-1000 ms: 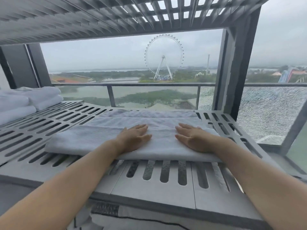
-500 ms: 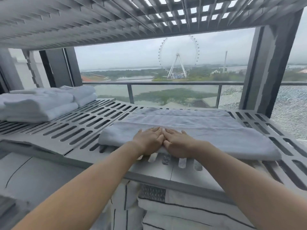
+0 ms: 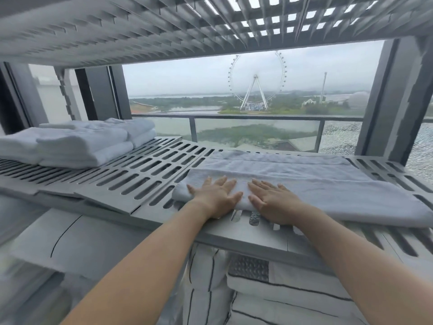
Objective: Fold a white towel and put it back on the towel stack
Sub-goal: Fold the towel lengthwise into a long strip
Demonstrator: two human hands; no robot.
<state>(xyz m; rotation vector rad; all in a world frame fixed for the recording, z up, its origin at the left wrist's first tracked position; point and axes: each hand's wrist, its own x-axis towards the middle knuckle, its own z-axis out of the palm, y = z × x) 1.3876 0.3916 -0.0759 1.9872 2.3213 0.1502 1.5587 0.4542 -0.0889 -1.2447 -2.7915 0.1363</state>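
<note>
Seen from a head-worn camera: two bare forearms reaching onto a grey slotted shelf [image 3: 150, 174]. Left hand [image 3: 216, 198] laid flat, fingers spread, palm down on the near left end of a white towel [image 3: 304, 181]. Right hand [image 3: 271, 202] just beside it, likewise flat and spread, pressing the towel's front fold; heel of the palm over the shelf's front edge. Neither hand pinching or gripping the cloth. Towel folded lengthwise into a long band, lying across the right half of the shelf, its layers stepped toward the back, its right end running toward the frame edge. Towel stack [image 3: 77, 143] at the far left of the same shelf, well apart from the folded towel, bare slotted surface between them. Above, another slotted shelf [image 3: 140, 26]. Below, striped white fabric [image 3: 281, 292] bundled on a lower level. Beyond a glass balcony railing [image 3: 255, 118], a Ferris wheel [image 3: 256, 80] against an overcast sky, with water and greenery around its base.
</note>
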